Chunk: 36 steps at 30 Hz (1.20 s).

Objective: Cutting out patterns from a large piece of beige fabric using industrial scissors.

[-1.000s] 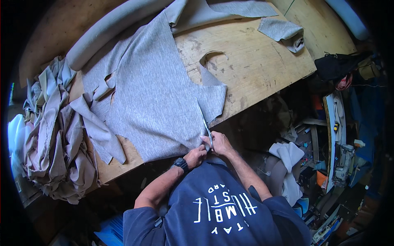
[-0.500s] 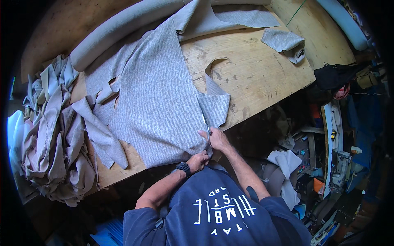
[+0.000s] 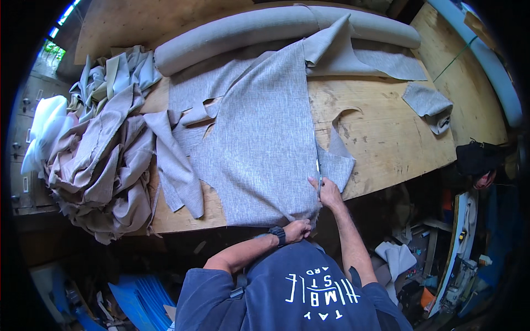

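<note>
Beside heaped fabric scraps [image 3: 94, 165], left hand [image 3: 298, 230] grips the grey cloth [image 3: 265, 138] hem while right hand [image 3: 329, 193] holds scissors [image 3: 318, 168].

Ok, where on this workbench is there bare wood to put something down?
Bare wood on the workbench lies right of the grey fabric sheet, between it, the fabric roll and the small folded scrap. The left side is crowded with a pile of fabric scraps. The near edge is taken by the right hand, scissors and left hand.

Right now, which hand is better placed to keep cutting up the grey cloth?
Probably the right hand: it holds the scissors in the slit of the grey cloth. The left hand grips the cloth's near edge.
</note>
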{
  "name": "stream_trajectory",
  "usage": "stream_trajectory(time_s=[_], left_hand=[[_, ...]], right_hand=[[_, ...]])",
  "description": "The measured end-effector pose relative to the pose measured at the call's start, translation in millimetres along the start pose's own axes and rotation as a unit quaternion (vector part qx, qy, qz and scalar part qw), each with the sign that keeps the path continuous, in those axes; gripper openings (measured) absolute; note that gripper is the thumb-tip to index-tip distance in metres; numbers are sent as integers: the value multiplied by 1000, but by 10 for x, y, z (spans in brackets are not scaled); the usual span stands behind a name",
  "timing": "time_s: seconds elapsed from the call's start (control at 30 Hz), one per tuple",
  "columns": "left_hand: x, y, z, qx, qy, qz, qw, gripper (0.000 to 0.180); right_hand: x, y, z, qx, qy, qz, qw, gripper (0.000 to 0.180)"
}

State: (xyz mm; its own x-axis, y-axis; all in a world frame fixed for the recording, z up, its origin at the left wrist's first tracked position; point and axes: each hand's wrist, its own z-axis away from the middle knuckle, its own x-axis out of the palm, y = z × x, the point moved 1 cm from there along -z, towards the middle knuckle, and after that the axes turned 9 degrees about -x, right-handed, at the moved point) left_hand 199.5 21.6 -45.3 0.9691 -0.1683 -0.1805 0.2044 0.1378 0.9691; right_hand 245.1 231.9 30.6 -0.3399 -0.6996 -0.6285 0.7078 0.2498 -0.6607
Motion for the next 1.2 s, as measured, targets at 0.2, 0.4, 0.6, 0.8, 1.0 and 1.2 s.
stream_trajectory(time_s=[0.2,0.4,0.6,0.8,1.0,1.2], left_hand=[[-50,30,-46,-19,-19,13,1000,13],[62,-297,-54,-283,-35,333,898,13],[-109,40,-24,-32,-20,2,999,11],[-72,169,89,-33,-21,-24,999,12],[-639,845,660,-37,291,-58,954,10],[-977,63,1858,-217,675,-69,701,4]], right_hand=[[52,189,-78,-5,10,-70,997,56],[-255,-467,-141,40,-54,-87,994,65],[-130,-163,-273,8,-3,-60,998,65],[7,246,-290,-17,-12,-291,957,42],[-544,1275,38,94,275,-490,822,31],[-523,1293,760,11,257,-231,938,22]])
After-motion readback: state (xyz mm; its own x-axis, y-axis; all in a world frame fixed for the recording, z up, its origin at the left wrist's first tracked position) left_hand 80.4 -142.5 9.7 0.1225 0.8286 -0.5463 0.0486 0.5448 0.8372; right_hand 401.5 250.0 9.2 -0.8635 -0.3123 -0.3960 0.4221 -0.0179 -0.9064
